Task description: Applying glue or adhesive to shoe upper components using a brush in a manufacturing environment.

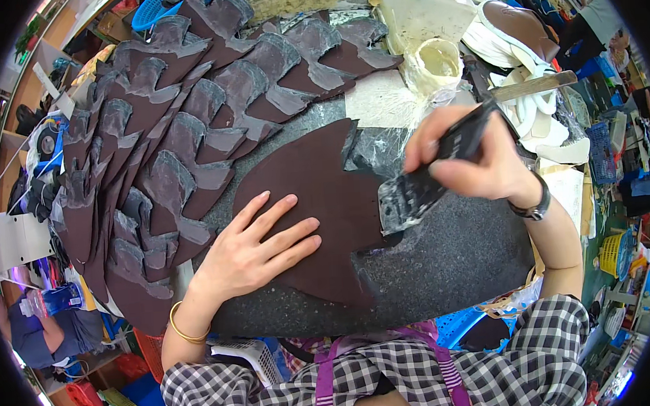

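A dark brown, flat cut piece (pixel 312 178), which looks like leather or a similar sheet, lies on a dark speckled worktop (pixel 448 270). My left hand (pixel 257 253) rests flat on it with the fingers spread. In my right hand (pixel 478 156) is a wide, flat black spreader (pixel 414 197), its broad end smeared with something pale. That end touches the piece's notched right edge. At the left and back, a large stack of similar brown pieces (pixel 185 100) overlaps in rows, their notched edges coated greyish.
An open, pale, crusted jar (pixel 438 62) stands at the back right beside a cloudy plastic container (pixel 425 7). A wooden-handled tool (pixel 537 86) lies near white cut pieces (pixel 551 133). A yellow basket (pixel 612 254) is farther right, and a blue basket (pixel 157 8) at the back left.
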`<state>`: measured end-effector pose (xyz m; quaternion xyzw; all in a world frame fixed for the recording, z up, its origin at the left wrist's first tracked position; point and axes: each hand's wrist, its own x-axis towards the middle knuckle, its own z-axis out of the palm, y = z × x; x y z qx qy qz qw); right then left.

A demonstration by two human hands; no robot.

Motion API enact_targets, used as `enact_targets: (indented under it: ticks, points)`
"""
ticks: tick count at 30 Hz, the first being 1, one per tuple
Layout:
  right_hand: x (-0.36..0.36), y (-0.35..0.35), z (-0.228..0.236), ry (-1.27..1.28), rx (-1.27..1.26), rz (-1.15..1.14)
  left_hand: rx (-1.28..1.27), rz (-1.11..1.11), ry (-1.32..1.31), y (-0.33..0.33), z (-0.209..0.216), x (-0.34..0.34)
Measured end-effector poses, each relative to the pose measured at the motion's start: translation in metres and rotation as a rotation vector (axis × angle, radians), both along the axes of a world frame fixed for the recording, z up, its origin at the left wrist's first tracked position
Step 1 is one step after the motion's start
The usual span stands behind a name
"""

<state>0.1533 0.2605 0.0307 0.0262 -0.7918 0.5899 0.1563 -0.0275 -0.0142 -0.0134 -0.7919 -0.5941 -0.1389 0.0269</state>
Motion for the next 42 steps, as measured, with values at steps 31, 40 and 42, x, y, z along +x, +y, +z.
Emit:
enact_targets:
  ticks: [31,40,42]
  points:
    - [0.011,0.027,0.018,-0.216,-0.062,-0.161,-0.068,0.022,0.081,-0.010,0.013,0.006]
    - [-0.005,0.017,-0.009,0.038,-0.171,-0.071,-0.386,-0.125,0.085,0.020,0.031,0.010]
    - [-0.017,0.007,-0.007,-0.331,0.094,0.062,-0.418,-0.116,0.061,0.025,0.038,0.011]
